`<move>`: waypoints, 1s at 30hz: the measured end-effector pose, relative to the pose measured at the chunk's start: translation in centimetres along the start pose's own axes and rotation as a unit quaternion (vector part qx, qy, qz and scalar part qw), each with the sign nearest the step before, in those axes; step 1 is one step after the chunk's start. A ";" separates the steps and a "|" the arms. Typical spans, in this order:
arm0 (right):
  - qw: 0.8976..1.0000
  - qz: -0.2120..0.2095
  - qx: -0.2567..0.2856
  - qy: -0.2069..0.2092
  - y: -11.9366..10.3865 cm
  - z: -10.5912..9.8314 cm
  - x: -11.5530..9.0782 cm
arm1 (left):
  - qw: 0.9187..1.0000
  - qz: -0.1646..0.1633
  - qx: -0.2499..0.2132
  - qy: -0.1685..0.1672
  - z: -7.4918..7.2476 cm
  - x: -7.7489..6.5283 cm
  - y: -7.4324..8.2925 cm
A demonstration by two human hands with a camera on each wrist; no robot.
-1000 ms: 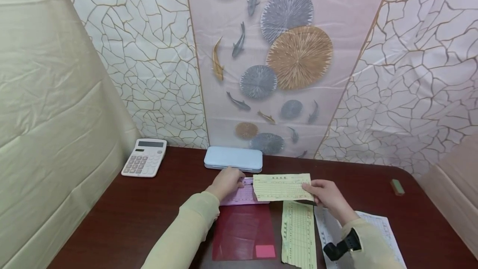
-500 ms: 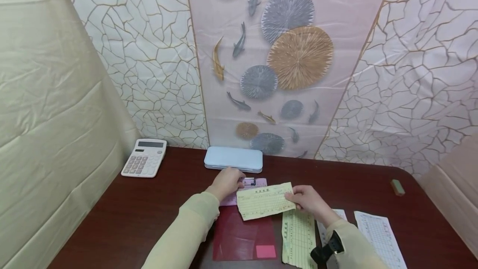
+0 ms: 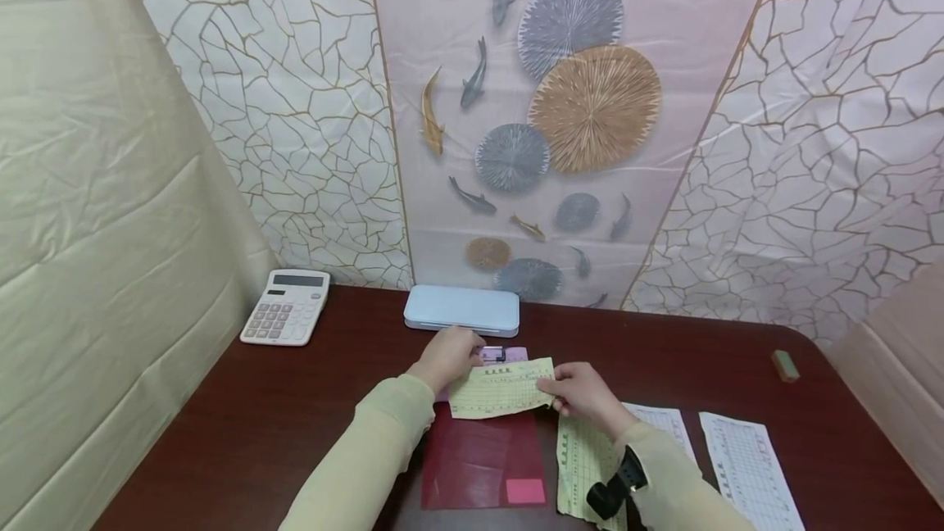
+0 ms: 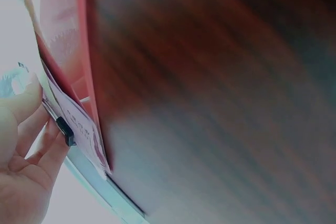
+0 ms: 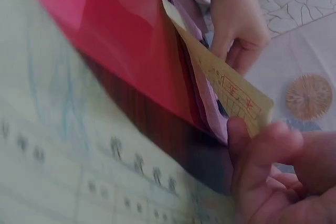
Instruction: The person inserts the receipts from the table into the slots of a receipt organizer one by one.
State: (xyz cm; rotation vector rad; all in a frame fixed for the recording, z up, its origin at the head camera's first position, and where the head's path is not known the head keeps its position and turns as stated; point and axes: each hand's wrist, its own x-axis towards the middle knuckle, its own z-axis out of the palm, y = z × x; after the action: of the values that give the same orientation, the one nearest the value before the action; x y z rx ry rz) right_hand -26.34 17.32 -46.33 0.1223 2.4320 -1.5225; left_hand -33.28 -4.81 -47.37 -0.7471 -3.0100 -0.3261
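Note:
My right hand [image 3: 583, 392] pinches a pale yellow printed form [image 3: 490, 394] by its right edge, thumb on top. The form lies close over a pink slip [image 3: 519, 355] at the upper end of a translucent red folder [image 3: 483, 465]. My left hand [image 3: 448, 355] is at that end, beside a metal clip [image 3: 492, 355]. In the left wrist view its thumb and fingers pinch the clip [image 4: 65, 130], which has a black end, over the pink slip. The right wrist view shows the yellow form [image 5: 231, 85] angled above the red folder.
Another yellow form [image 3: 578, 465] lies right of the folder, partly under my right forearm. Two white printed sheets [image 3: 752, 465] lie farther right. A pale blue case [image 3: 462, 307] and a white calculator [image 3: 286, 308] stand at the back. A small green block [image 3: 785, 365] is at far right.
My right hand has carried the yellow form leftward and slightly down, from right of the clip to over the pink slip. The left hand has stayed at the clip.

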 end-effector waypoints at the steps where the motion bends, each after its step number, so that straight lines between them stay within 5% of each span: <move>1: 1.000 0.004 0.002 0.001 0.0 0.3 0.1 | 1.000 0.001 0.002 0.002 0.1 0.0 0.0; 17: 1.000 0.026 0.014 0.005 -0.2 2.8 0.8 | 1.000 0.011 0.016 0.008 0.5 0.3 -0.2; 30: 1.000 0.023 -0.003 0.008 -0.7 3.6 1.3 | 1.000 0.013 -0.015 0.003 0.1 0.1 -0.6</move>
State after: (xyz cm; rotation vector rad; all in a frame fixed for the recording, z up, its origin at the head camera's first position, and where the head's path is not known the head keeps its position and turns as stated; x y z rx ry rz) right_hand -27.14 13.73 -47.50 0.1885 2.4299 -1.4992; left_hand -33.63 -5.28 -47.56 -0.7860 -2.9927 -0.3731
